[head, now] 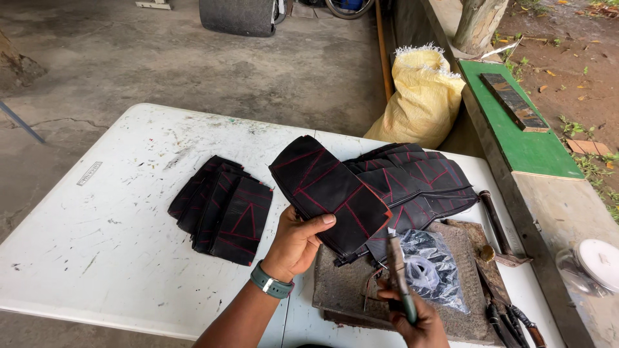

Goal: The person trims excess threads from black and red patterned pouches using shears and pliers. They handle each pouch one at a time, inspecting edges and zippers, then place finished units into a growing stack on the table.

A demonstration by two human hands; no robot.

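Observation:
My left hand (298,243), with a green watch on the wrist, holds up a thin stack of black rubber pieces with red lines (329,191) over the white table (116,212). My right hand (412,319) grips a slim tool with a green handle (400,277), its tip pointing up toward the held pieces. A second stack of marked black pieces (224,207) lies fanned out to the left. A larger pile of the same pieces (422,180) lies behind the held ones.
A dark work board (351,283) with a clear plastic bag (433,267) on it lies under my hands. Hand tools (500,229) lie at the table's right edge. A yellow sack (420,96) and a green board (522,142) stand behind.

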